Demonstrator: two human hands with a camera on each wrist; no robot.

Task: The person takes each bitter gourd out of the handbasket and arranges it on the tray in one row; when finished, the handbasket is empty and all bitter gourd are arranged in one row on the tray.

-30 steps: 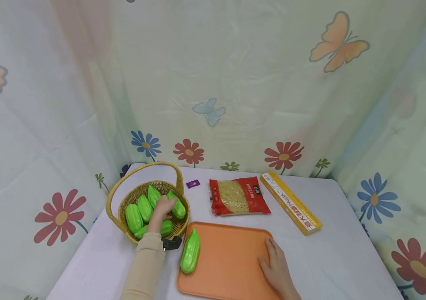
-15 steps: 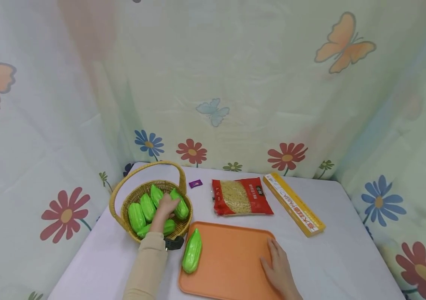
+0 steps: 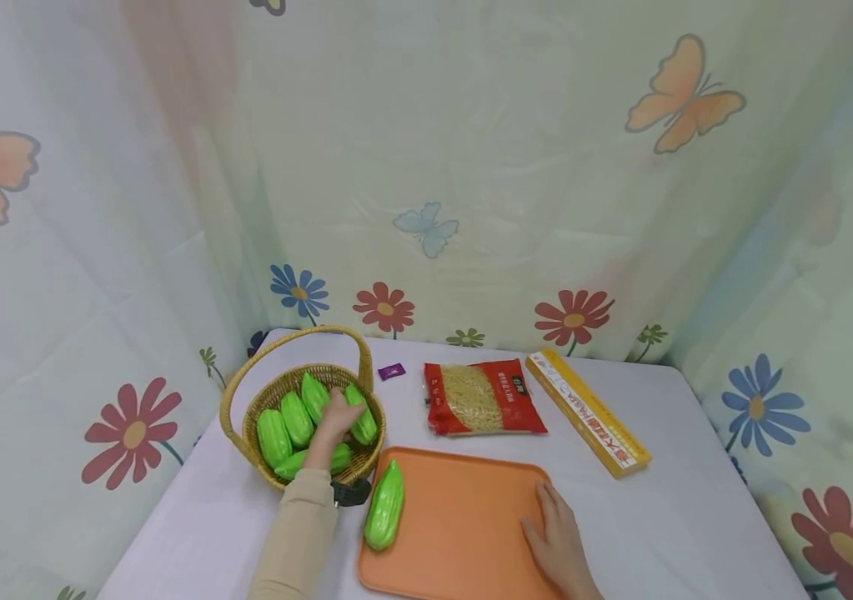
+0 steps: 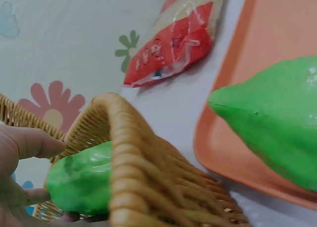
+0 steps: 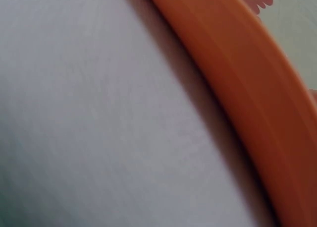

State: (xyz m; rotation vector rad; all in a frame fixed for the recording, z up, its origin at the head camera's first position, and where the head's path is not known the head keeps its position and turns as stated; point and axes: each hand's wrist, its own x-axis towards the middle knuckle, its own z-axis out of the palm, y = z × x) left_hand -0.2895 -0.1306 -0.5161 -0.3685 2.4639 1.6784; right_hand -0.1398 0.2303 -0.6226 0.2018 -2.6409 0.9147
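Note:
In the head view my left hand [image 3: 338,417] is inside the wicker basket [image 3: 246,450], over glossy green ridged gourds that look like bitter melons. The thumb [image 4: 42,143] is stretched out just above the nearest gourd [image 4: 84,177], with a small gap seemingly between them. A finger [image 4: 37,195] touches that gourd's end; other fingers are partly hidden below it. My right hand [image 3: 557,537] rests along the right edge of the orange tray [image 3: 464,529], its fingers extended. Another gourd [image 3: 384,506] lies at the tray's left side.
Behind the tray lies a red bag of pasta [image 3: 482,397]. A yellow pasta box [image 3: 587,412] sits at an angle to its right. A small purple packet [image 3: 392,372] is beside the basket handle [image 3: 363,358]. Flowered curtains [image 3: 426,167] surround the table.
My left thumb stands out more from the other fingers than before, and the hand has shifted slightly. The gourds and my right hand stay in place; the head view has moved a little.

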